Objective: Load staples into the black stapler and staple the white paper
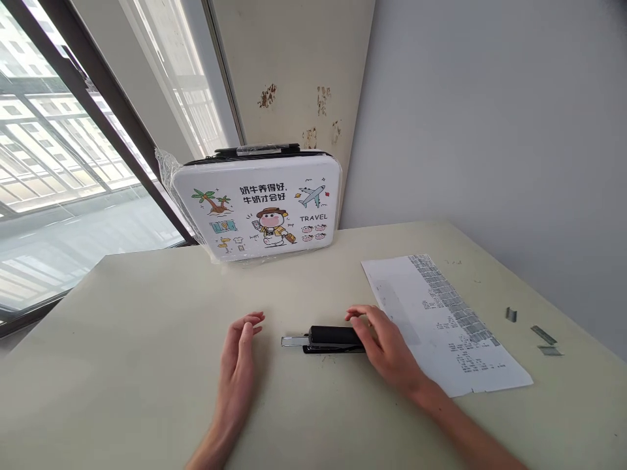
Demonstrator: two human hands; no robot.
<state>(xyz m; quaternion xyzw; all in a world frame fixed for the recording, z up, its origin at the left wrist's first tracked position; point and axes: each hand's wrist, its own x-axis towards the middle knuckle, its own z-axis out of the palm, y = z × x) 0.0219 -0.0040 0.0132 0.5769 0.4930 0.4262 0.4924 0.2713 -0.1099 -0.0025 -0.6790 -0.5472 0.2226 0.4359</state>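
1. Your black stapler (336, 336) lies on the table (147, 372), at the clock's centre, its metal staple tray (294, 341) jutting toward nine.
2. Your left hand (241, 352), at nine, is empty, fingers loosely bent.
3. Your right hand (386, 346), at three, overlaps the stapler's end; whether its fingers grip, I cannot tell.
4. Cartoon suitcase (264, 212): eleven o'clock; printed sheet (441, 326): three.

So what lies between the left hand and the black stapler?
Only bare tabletop shows there in the head view: a short gap separates the left hand from the silvery strip sticking out of the black stapler.
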